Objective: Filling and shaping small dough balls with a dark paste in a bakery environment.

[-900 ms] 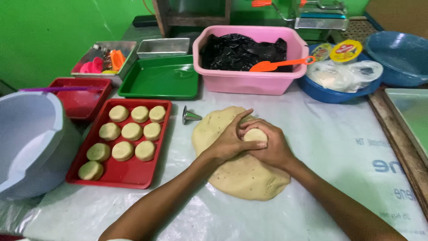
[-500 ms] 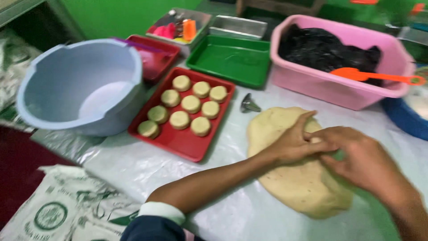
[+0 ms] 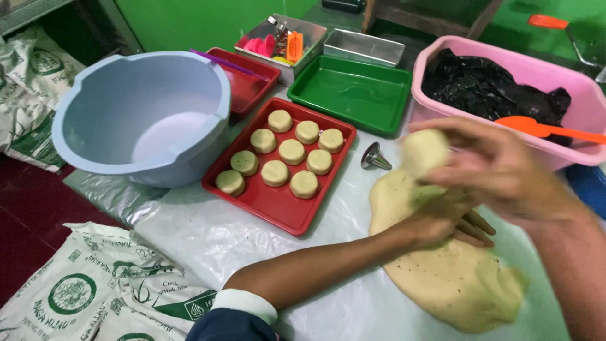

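1. Here, at the far left, printed white sacks [image 3: 95, 290] are lying on the floor beside the table, and a large pale blue plastic basin [image 3: 142, 117] is sitting on the plastic-covered table [image 3: 208, 237] just above them.
2. Just beside the basin, a red rectangular tray [image 3: 284, 208] is holding nine round, pale dough discs [image 3: 278, 172] in rows, each lying flat and a little apart from its neighbours.
3. Behind that tray, a second, smaller red tray [image 3: 249, 79] is sitting with a purple stick [image 3: 224, 62] across it, and next to it a metal tin [image 3: 303, 38] is holding pink and orange cutters.
4. Further right, an empty-looking green plastic tray [image 3: 350, 91] is resting in front of a rectangular metal pan [image 3: 363, 45].
5. A small metal cone-shaped cutter [image 3: 375, 156] is standing on the table between the red tray and the flattened slab of speckled beige dough [image 3: 454, 278].
6. The left hand [image 3: 451, 218] is pressing down flat on the upper part of that slab, fingers spread, gripping nothing.
7. The right hand [image 3: 505, 170], blurred, is hovering above the slab and pinching a torn-off lump of the beige dough [image 3: 424, 151] at its fingertips.
8. At the right, a pink plastic tub [image 3: 584, 110] is holding a dark black filling [image 3: 486, 85], with an orange spatula [image 3: 546, 129] lying over its rim.
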